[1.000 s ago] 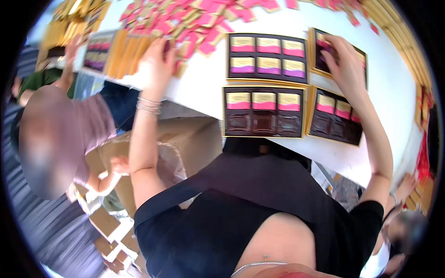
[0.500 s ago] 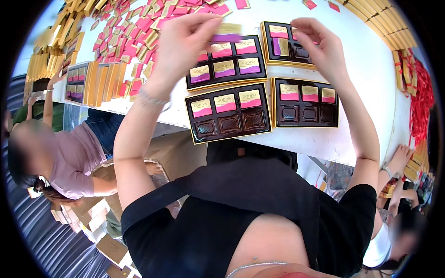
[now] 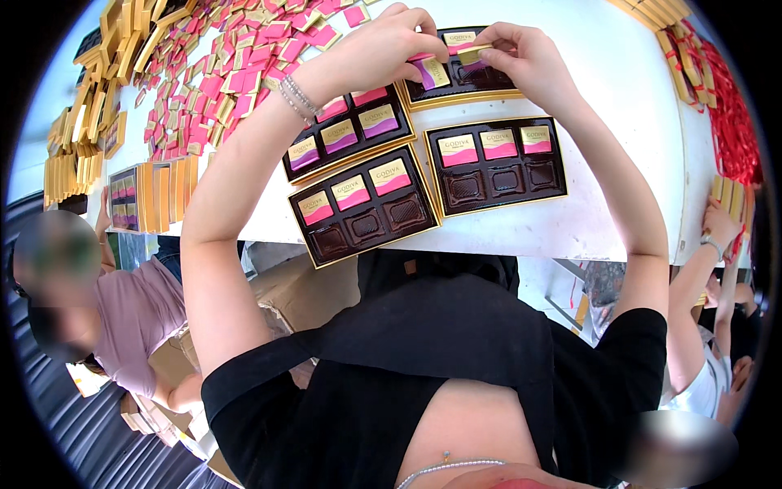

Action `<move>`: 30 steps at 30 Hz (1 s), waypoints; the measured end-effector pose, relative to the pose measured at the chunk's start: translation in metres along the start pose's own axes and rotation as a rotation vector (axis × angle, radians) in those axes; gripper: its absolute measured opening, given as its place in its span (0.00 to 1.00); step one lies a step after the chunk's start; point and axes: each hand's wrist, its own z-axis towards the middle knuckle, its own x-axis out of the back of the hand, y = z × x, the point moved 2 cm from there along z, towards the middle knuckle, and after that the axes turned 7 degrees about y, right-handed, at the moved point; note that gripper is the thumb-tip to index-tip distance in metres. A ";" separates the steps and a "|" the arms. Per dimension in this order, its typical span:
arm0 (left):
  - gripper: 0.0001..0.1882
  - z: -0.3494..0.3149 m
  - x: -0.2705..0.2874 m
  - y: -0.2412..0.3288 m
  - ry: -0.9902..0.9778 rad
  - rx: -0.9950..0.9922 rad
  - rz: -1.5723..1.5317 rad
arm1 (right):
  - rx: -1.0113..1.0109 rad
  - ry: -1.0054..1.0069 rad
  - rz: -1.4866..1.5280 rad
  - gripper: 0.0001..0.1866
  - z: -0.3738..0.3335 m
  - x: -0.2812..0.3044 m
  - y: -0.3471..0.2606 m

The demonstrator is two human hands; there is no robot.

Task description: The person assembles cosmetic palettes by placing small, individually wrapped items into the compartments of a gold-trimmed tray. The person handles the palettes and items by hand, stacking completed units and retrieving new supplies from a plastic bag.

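Note:
Several dark trays in gold-edged boxes lie before me on the white table. My left hand (image 3: 395, 50) pinches a purple-and-gold wrapped chocolate (image 3: 436, 73) at the left of the far right box (image 3: 460, 99). My right hand (image 3: 525, 63), fingers closed, grips a gold wrapped chocolate (image 3: 472, 55) over the same box; its other side is hidden. Below my left wrist, the far left box (image 3: 350, 155) shows pink-and-gold pieces behind purple-and-gold ones. Both the near left box (image 3: 371, 239) and near right box (image 3: 498, 204) have pink-and-gold pieces in the far row and bare dark wells in front.
Loose pink-and-gold chocolates (image 3: 224, 94) are heaped at the far left. Filled boxes (image 3: 147, 200) stand on edge at the left, near stacked gold boxes (image 3: 90, 106). Red ribbons (image 3: 729, 130) hang at the right. Co-workers are on both sides, one person's hand (image 3: 721, 220) beside gold boxes.
My left hand has moved right, bringing the purple-and-gold chocolate to the far right box. My right hand now pinches a gold piece over that box. The boxes appear shifted left as the view turned.

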 end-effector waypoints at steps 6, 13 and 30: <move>0.08 0.008 0.005 -0.004 -0.247 0.564 -0.248 | -0.085 -0.098 -0.237 0.07 0.006 -0.006 0.003; 0.10 -0.005 0.007 0.028 -0.120 0.547 0.224 | 0.332 0.046 -0.416 0.11 -0.020 -0.002 -0.015; 0.27 -0.142 0.085 0.081 0.249 0.743 0.298 | 0.374 -0.200 -0.399 0.32 -0.015 0.012 -0.059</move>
